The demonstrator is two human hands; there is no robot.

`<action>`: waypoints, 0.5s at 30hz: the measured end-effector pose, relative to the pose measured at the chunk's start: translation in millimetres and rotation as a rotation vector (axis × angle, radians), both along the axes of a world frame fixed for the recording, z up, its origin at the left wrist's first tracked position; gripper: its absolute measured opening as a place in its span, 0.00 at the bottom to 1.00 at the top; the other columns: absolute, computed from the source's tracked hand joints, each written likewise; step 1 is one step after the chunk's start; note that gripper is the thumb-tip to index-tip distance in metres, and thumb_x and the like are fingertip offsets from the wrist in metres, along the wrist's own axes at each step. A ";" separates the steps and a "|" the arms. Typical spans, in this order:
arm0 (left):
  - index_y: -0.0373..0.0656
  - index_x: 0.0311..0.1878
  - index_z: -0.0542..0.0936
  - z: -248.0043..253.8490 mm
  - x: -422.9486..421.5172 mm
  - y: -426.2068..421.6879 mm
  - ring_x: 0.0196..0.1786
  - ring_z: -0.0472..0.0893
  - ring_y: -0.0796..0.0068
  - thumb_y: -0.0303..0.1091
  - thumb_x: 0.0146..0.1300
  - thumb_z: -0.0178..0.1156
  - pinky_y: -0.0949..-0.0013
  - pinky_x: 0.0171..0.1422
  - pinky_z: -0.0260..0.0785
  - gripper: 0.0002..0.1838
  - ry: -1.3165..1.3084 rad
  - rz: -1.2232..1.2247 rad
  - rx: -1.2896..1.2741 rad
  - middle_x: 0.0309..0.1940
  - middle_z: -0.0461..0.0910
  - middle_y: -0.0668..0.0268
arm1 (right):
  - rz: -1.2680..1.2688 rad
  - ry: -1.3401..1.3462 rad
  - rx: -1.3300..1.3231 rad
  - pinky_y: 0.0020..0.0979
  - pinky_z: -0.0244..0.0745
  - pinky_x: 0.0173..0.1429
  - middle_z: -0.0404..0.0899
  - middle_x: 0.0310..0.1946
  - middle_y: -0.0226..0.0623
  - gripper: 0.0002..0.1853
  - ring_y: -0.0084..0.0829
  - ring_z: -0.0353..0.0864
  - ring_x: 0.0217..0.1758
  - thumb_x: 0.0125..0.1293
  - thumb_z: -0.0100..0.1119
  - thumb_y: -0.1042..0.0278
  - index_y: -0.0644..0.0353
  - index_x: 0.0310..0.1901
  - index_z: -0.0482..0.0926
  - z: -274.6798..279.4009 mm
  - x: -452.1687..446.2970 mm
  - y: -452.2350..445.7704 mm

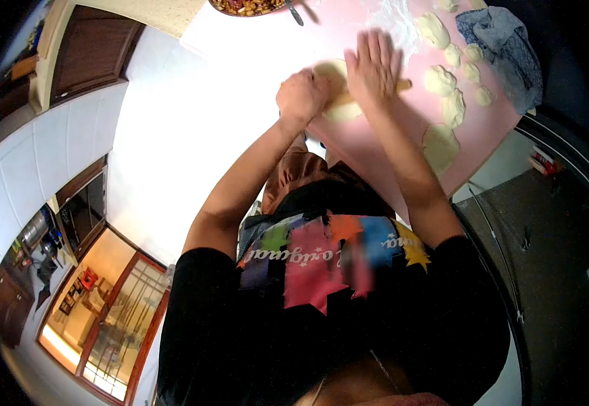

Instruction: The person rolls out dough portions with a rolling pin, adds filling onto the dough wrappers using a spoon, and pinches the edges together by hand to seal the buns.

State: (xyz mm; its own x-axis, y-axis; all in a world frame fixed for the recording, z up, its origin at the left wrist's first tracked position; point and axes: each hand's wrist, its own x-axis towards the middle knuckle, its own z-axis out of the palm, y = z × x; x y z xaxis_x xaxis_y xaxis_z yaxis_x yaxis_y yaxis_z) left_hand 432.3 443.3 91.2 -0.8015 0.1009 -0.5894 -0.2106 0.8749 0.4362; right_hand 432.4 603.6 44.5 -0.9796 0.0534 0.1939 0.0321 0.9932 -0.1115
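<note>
A thin wooden rolling pin (403, 85) lies across a flattened round of dough (342, 112) on the pink work surface (376, 145). My left hand (301, 96) is closed over the pin's left end, which it hides. Over the pin's other side lies my right hand (374, 71), palm down with fingers stretched out. Both hands partly cover the dough. To the right is a larger flat piece of dough (441, 147), with lumps of dough (440, 80) and small dough balls (470, 72) beyond it.
A bowl of chopped filling (247, 7) with a spoon (296, 13) stands at the far edge. White flour (396, 24) is spread near the dough. A crumpled blue-grey cloth (501, 51) lies at the right edge. Dark cabinets (95, 51) line the left wall.
</note>
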 end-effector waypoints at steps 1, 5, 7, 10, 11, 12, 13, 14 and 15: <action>0.35 0.42 0.81 -3.1 -5.3 2.3 0.44 0.83 0.51 0.46 0.60 0.59 0.57 0.52 0.75 0.21 0.117 0.034 -0.013 0.39 0.83 0.48 | -0.006 0.078 -0.208 0.56 0.36 0.77 0.59 0.72 0.42 0.32 0.42 0.47 0.78 0.73 0.37 0.42 0.58 0.68 0.65 -7.9 -23.6 -4.4; 0.34 0.44 0.81 -13.2 -18.1 4.8 0.46 0.83 0.52 0.48 0.56 0.63 0.58 0.53 0.74 0.24 0.089 0.194 0.006 0.41 0.83 0.51 | 0.092 -0.069 -0.005 0.51 0.38 0.78 0.57 0.73 0.39 0.32 0.39 0.49 0.78 0.71 0.41 0.45 0.56 0.70 0.62 1.2 15.6 1.1; 0.36 0.47 0.81 5.7 -16.5 3.8 0.47 0.83 0.54 0.49 0.54 0.64 0.59 0.53 0.74 0.25 0.035 0.162 0.090 0.43 0.83 0.51 | 0.241 -0.193 0.105 0.52 0.41 0.77 0.60 0.71 0.41 0.33 0.43 0.54 0.76 0.70 0.44 0.43 0.57 0.68 0.66 20.6 74.7 19.2; 0.44 0.47 0.82 -6.6 -9.0 4.1 0.47 0.83 0.60 0.47 0.53 0.66 0.60 0.53 0.75 0.22 -0.062 0.105 0.017 0.42 0.83 0.51 | 0.381 -0.057 -0.150 0.53 0.52 0.74 0.66 0.66 0.43 0.19 0.46 0.62 0.71 0.70 0.52 0.58 0.58 0.58 0.72 -7.5 163.3 50.6; 0.44 0.47 0.82 -0.1 -7.0 4.5 0.47 0.83 0.60 0.47 0.53 0.66 0.60 0.53 0.75 0.22 -0.050 0.103 0.028 0.42 0.83 0.51 | 0.410 -0.048 -0.186 0.52 0.53 0.73 0.68 0.64 0.44 0.16 0.46 0.63 0.70 0.70 0.51 0.60 0.58 0.55 0.72 -3.5 173.6 61.6; 0.43 0.46 0.82 8.8 -2.6 5.9 0.46 0.83 0.60 0.45 0.54 0.66 0.59 0.51 0.75 0.20 0.031 0.071 0.061 0.41 0.83 0.52 | 0.438 -0.035 -0.222 0.51 0.55 0.73 0.69 0.63 0.44 0.13 0.47 0.64 0.68 0.70 0.50 0.62 0.58 0.52 0.72 1.7 177.8 69.7; 0.41 0.44 0.81 14.9 1.2 7.0 0.44 0.83 0.60 0.43 0.54 0.66 0.59 0.50 0.75 0.18 0.111 0.037 0.093 0.39 0.83 0.53 | 0.436 -0.020 -0.211 0.51 0.55 0.73 0.69 0.63 0.44 0.13 0.47 0.64 0.68 0.70 0.50 0.62 0.58 0.52 0.72 13.2 174.8 73.9; 0.38 0.39 0.78 2.5 10.2 8.1 0.32 0.82 0.61 0.46 0.58 0.66 0.59 0.40 0.75 0.19 0.331 0.009 0.223 0.32 0.81 0.57 | 0.394 -0.009 -0.246 0.50 0.55 0.72 0.69 0.62 0.43 0.12 0.46 0.65 0.68 0.68 0.52 0.65 0.57 0.51 0.72 25.7 170.6 79.6; 0.38 0.39 0.78 -2.1 14.7 8.7 0.32 0.82 0.61 0.46 0.58 0.66 0.59 0.40 0.75 0.19 0.349 0.002 0.230 0.32 0.81 0.57 | 0.351 0.003 -0.283 0.49 0.55 0.72 0.69 0.61 0.42 0.12 0.45 0.65 0.67 0.66 0.54 0.68 0.57 0.50 0.72 34.8 165.9 84.3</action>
State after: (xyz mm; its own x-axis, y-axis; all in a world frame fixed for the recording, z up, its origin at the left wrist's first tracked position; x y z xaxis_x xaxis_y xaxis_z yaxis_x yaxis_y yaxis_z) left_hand 447.1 452.0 89.1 -0.9494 0.1970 -0.2448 -0.0170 0.7458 0.6660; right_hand 598.3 687.9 79.3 -0.9473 -0.2308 0.2222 -0.3022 0.8742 -0.3800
